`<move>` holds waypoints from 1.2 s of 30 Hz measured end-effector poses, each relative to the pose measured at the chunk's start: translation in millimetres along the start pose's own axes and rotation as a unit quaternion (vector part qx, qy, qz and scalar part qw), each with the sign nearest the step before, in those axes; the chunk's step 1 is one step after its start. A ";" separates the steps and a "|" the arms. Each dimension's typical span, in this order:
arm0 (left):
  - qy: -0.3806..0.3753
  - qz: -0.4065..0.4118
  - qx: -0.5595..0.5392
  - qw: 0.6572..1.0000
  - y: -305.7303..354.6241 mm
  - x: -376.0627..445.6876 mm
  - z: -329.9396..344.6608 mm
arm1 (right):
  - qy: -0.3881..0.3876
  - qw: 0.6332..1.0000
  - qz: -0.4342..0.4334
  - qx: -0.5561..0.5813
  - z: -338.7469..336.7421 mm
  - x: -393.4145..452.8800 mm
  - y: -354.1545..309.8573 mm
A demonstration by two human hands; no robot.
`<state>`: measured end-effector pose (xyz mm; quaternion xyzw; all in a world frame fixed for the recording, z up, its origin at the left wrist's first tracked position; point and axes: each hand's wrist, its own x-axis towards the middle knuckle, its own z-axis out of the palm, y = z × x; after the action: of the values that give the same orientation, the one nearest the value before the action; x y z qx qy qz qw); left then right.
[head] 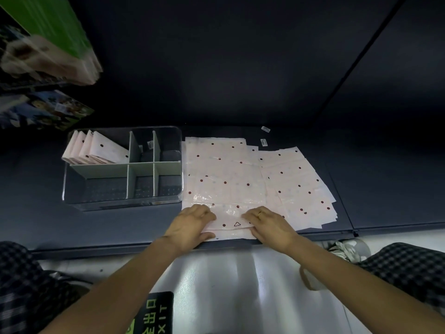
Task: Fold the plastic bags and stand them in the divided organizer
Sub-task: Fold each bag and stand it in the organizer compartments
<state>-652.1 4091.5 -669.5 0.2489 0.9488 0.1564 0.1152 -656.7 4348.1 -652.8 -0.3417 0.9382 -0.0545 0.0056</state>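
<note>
A pink plastic bag point(221, 179) with dark red dots lies flat on top of a pile on the dark shelf. My left hand point(192, 225) pinches its near edge at the left, fingers on top and thumb underneath. At the right of that same edge my right hand point(267, 224), with a ring on it, grips the bag, and the edge is lifted slightly. The clear divided organizer point(168, 203) with pale green dividers stands to the left of the pile. Several folded bags point(96, 150) stand upright in its back left compartment; the other compartments hold no bags.
More flat dotted bags point(301, 184) fan out to the right of the pile. Two small barcode labels point(265, 136) lie behind them. Packaged goods point(48, 68) hang at the upper left. An EXIT floor sign point(156, 314) and my checked trouser knees sit below the shelf edge.
</note>
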 end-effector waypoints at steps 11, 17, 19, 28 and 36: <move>0.000 -0.083 -0.158 0.984 -8.5 1.1 -36.0 | -0.238 0.854 0.206 0.413 -48.5 43.3 40.4; 0.215 0.033 -0.026 0.976 8.7 -0.8 -34.0 | -0.194 0.855 0.292 0.381 -29.9 65.0 51.5; 0.171 0.072 0.012 0.983 15.1 -1.3 -23.5 | -0.204 0.869 0.292 0.343 -22.7 67.2 51.7; -0.074 0.015 0.129 0.989 23.6 1.6 23.8 | -0.052 0.982 0.176 0.038 -5.9 53.7 3.4; -0.093 0.009 0.129 0.987 14.9 -1.5 25.3 | -0.027 0.998 0.058 0.003 32.6 11.1 -21.1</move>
<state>-636.9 4109.2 -687.4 0.2838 0.9439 0.0097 0.1684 -650.2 4321.8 -682.6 -0.2882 0.9557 -0.0480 0.0354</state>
